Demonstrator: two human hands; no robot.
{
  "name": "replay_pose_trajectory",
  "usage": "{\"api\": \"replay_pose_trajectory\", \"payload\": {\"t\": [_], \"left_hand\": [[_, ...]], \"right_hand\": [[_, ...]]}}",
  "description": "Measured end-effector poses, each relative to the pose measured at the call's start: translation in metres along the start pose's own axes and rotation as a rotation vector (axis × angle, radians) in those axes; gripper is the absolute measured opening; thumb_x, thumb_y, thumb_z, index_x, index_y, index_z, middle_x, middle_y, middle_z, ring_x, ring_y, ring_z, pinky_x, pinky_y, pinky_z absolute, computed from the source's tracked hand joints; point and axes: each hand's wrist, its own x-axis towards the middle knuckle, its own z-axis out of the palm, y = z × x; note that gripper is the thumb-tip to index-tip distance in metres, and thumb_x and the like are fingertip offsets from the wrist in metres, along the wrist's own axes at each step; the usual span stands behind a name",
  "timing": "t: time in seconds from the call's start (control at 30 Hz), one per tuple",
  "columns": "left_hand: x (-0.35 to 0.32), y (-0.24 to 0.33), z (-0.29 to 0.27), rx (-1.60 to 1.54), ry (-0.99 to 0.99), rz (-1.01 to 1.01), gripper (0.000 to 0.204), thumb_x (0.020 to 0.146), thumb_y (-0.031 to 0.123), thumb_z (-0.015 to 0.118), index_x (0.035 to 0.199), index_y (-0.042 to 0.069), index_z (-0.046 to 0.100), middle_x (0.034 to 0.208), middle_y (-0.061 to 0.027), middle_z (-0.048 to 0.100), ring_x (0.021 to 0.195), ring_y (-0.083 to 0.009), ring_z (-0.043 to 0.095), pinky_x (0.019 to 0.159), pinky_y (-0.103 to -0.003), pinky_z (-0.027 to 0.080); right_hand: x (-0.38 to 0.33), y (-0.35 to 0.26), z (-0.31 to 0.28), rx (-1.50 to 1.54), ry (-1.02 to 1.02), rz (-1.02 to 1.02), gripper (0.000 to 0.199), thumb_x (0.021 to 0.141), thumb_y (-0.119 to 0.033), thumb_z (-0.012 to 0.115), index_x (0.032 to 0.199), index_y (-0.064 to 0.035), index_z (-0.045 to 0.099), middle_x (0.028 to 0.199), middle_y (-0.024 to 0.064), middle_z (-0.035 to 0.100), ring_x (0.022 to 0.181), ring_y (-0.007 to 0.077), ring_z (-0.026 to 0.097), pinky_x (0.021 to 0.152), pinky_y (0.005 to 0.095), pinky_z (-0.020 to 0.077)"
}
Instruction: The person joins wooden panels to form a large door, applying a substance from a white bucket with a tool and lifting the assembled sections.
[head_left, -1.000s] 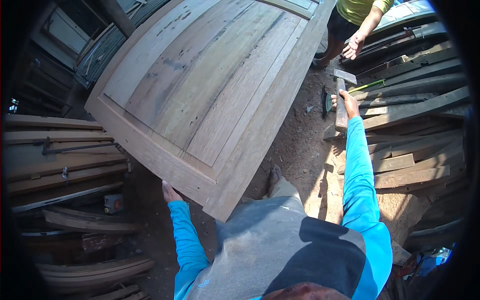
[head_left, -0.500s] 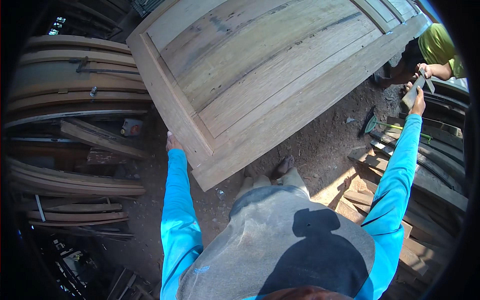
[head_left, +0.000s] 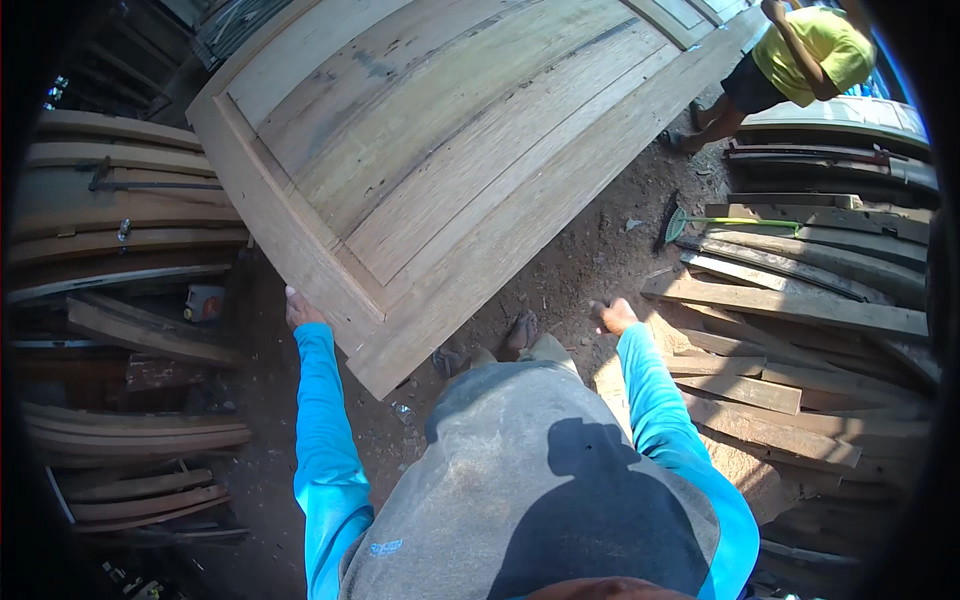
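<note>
A large unfinished wooden panelled door (head_left: 480, 150) lies slanted in front of me, its near corner close to my body. My left hand (head_left: 303, 308) grips its left edge near that corner, fingers partly hidden beneath the wood. My right hand (head_left: 615, 316) hangs over the ground to the right of the door, apart from it. Its fingers are slightly bent and a little apart, with nothing seen in them. At the door's far right end stands a person in a yellow shirt (head_left: 820, 50), arms raised; what those hands hold I cannot make out.
Long boards and door frames (head_left: 130, 190) are stacked on the left, with a small white and red container (head_left: 203, 303) among them. Timber offcuts (head_left: 790, 320) pile up on the right. A green rake (head_left: 677, 222) lies at that pile's far edge on the dirt.
My right hand has let go of a flat tool with a wooden part, which the other person was also holding, and has come back toward me. That person's arms have risen. My left hand stays on the door.
</note>
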Motion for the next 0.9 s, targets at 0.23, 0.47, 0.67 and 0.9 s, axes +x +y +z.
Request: {"api": "replay_pose_trajectory", "payload": {"t": [0.23, 0.47, 0.67, 0.9], "left_hand": [[-0.019, 0.030, 0.012, -0.151, -0.093, 0.147, 0.061, 0.101, 0.040, 0.045, 0.137, -0.010, 0.041, 0.136, -0.0262, 0.049, 0.121, -0.0317, 0.053, 0.103, -0.037, 0.042], [-0.020, 0.023, 0.002, -0.333, -0.197, 0.117, 0.061, 0.100, 0.036, 0.049, 0.142, -0.006, 0.036, 0.137, -0.0256, 0.048, 0.121, -0.0306, 0.053, 0.101, -0.037, 0.044], [-0.019, 0.033, -0.009, -0.334, -0.204, 0.142, 0.061, 0.100, 0.035, 0.049, 0.143, -0.006, 0.035, 0.136, -0.0256, 0.049, 0.120, -0.0309, 0.053, 0.100, -0.037, 0.045], [-0.014, 0.024, -0.002, -0.271, -0.230, 0.191, 0.061, 0.100, 0.036, 0.048, 0.142, -0.006, 0.034, 0.135, -0.0262, 0.051, 0.120, -0.0319, 0.054, 0.100, -0.037, 0.045]], "right_hand": [[-0.044, 0.130, 0.077, 0.010, 0.237, 0.257, 0.036, 0.089, -0.033, 0.062, 0.098, 0.0018, 0.064, 0.081, 0.0148, 0.070, 0.074, 0.0202, 0.069, 0.076, 0.0367, 0.0514], [-0.100, 0.153, 0.175, 0.204, 0.320, 0.336, 0.026, 0.092, -0.027, 0.061, 0.092, -0.0014, 0.060, 0.075, 0.0097, 0.066, 0.059, 0.0160, 0.065, 0.058, 0.0317, 0.0529], [-0.123, 0.109, 0.220, -0.161, 0.283, 0.178, 0.025, 0.090, -0.024, 0.062, 0.097, -0.0006, 0.062, 0.085, 0.0125, 0.068, 0.063, 0.0178, 0.066, 0.062, 0.0312, 0.0538], [-0.124, 0.064, 0.225, 0.366, 0.267, 0.224, 0.029, 0.090, -0.022, 0.063, 0.101, 0.0041, 0.060, 0.089, 0.0156, 0.067, 0.071, 0.0220, 0.070, 0.057, 0.0308, 0.0549]]}}
